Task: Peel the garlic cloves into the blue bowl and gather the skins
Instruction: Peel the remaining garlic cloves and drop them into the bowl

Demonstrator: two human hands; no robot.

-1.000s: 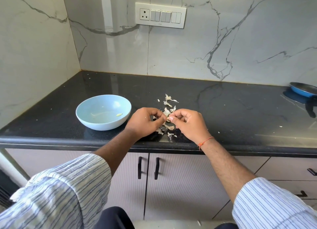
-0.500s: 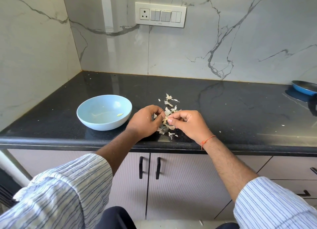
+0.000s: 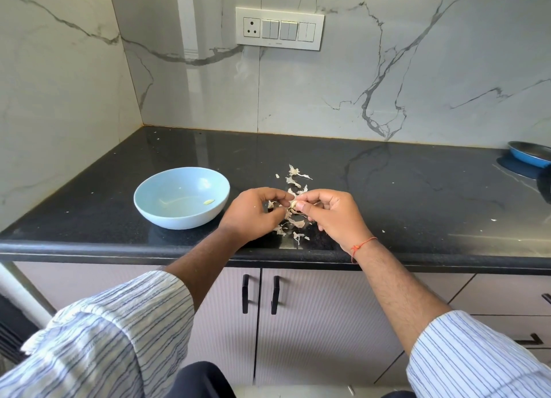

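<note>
1. My left hand (image 3: 253, 212) and my right hand (image 3: 331, 212) met fingertip to fingertip above the black counter (image 3: 387, 195), near its front edge. Both had their fingers curled inward, and together they pinched one garlic clove (image 3: 293, 204) between them.
2. The clove showed only as a small pale piece between the fingertips; how much skin remained on it could not be told.
3. Garlic skins (image 3: 295, 180) lay scattered on the counter directly under my hands and in a loose trail running away from me toward the wall.
4. The blue bowl (image 3: 182, 198) stood on the counter just to the left of my left hand, apart from it. Inside lay one small pale peeled clove (image 3: 208, 201) near the right side of its floor.
5. A red thread (image 3: 362, 244) circled my right wrist; both striped sleeves (image 3: 119, 332) were pushed up the forearms.
6. A blue pan (image 3: 529, 156) sat at the far right of the counter, well apart from the hands.
7. A switch panel (image 3: 279, 28) was mounted on the marble wall behind the counter.
</note>
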